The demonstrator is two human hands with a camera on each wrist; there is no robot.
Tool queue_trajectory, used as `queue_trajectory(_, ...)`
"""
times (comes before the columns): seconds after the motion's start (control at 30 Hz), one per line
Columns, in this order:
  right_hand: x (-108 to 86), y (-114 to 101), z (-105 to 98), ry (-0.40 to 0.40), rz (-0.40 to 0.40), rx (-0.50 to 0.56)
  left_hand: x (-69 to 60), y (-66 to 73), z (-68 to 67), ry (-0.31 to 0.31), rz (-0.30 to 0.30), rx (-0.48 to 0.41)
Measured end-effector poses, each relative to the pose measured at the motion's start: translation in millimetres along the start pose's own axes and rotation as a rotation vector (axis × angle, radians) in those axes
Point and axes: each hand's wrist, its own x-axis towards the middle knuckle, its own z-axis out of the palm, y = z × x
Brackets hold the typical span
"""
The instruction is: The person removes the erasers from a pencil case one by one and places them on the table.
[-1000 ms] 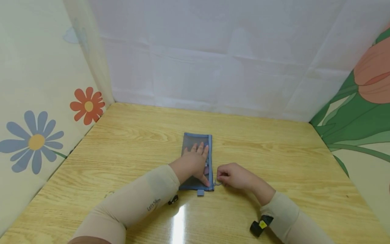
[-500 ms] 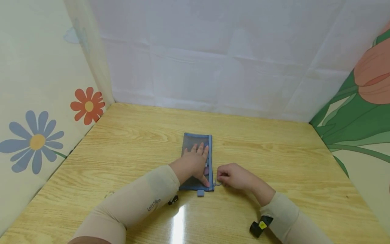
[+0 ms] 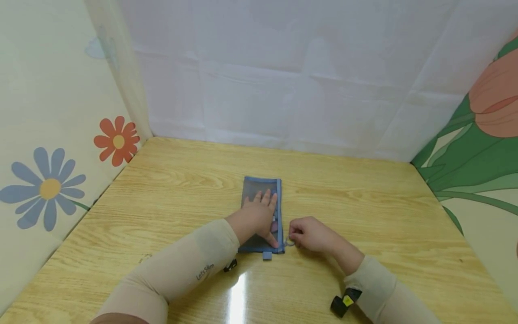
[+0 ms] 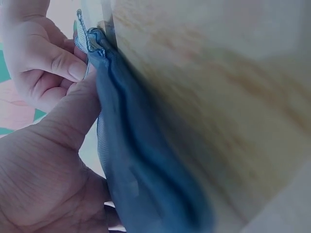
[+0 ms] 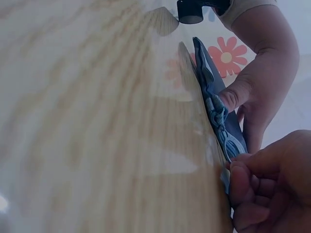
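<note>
A blue mesh zipper pouch [image 3: 252, 186] lies flat on the table, its zipper edge [image 4: 127, 131] along the right side. Fingers spread, my left hand [image 3: 259, 218] rests on top of the pouch, the thumb near its lower right corner. Something pinkish-purple [image 3: 274, 226] shows through the mesh, partly covered by that hand. Just right of the corner, my right hand [image 3: 313, 234] pinches the loop of the zipper pull cord [image 5: 233, 144] between thumb and curled forefinger. In the left wrist view, the thumb of my left hand [image 4: 48, 170] presses beside the zipper end.
A small blue fabric tab [image 3: 267, 256] sticks out from the pouch's near edge. The wood-grain table [image 3: 364, 193] extends around it to a white cloth backdrop [image 3: 259, 81] and flower-printed side panels [image 3: 50, 189]. A dark device [image 3: 345, 302] sits at my right wrist.
</note>
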Motion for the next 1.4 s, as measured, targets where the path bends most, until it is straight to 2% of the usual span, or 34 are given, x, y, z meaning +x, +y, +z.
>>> queue_trajectory(0.27, -0.9, -4, 2, 0.041, 0.104, 0.053, 0.4, 1.4, -0.8, -0.005, -0.010, 0.003)
queue_trajectory(0.97, 0.6, -11, 5, 0.124, 0.253, 0.107, 2.3, 3.4, -1.3, -0.020, -0.034, 0.010)
queue_trajectory(1.2, -1.4, -6, 7, 0.105, 0.190, 0.065, 2.4, 1.2, -0.9, -0.019, -0.030, 0.017)
queue_trajectory(1.4, -3.5, -6, 5, 0.058, 0.164, 0.079, 1.8, 0.3, 0.5, -0.020, -0.018, 0.008)
